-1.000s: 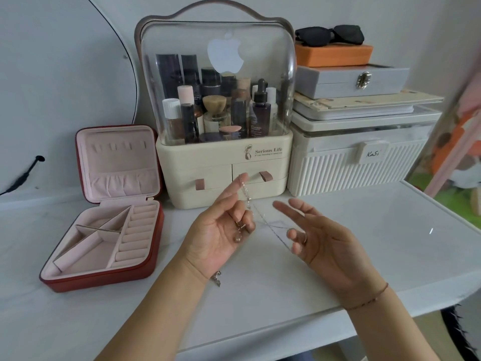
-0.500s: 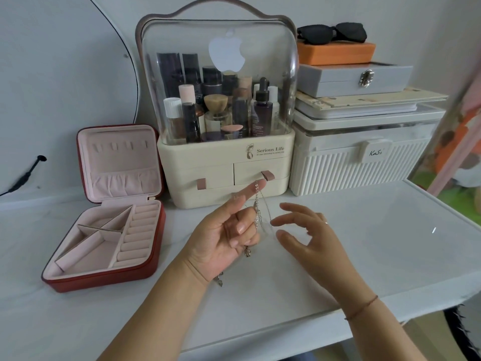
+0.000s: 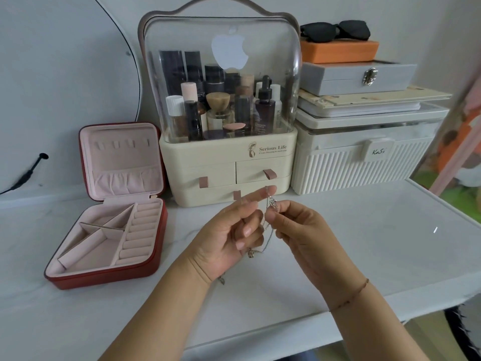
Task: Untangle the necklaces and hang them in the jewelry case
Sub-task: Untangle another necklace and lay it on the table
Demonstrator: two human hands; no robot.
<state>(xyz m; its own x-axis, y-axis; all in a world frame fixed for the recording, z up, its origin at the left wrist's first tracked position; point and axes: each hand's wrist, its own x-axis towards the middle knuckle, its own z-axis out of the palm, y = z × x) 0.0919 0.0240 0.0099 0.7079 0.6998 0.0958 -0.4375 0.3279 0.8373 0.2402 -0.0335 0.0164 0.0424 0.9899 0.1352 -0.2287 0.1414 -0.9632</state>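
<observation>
Left hand (image 3: 229, 238) palm-up, fingers curled around necklaces (image 3: 272, 203), right hand (image 3: 304, 235) pinching them

Your table (image 3: 364, 243) was white. Your jewelry case (image 3: 109, 277) was red outside and pale pink inside; the necklaces (image 3: 272, 204) were silver. The organiser (image 3: 226, 155) was cream with dusty-pink tabs, the ribbed box (image 3: 338, 175) cream with vertical ridges, the latched box (image 3: 338, 82) grey, the flat box (image 3: 338, 50) orange, the sunglasses (image 3: 351, 29) black.
</observation>
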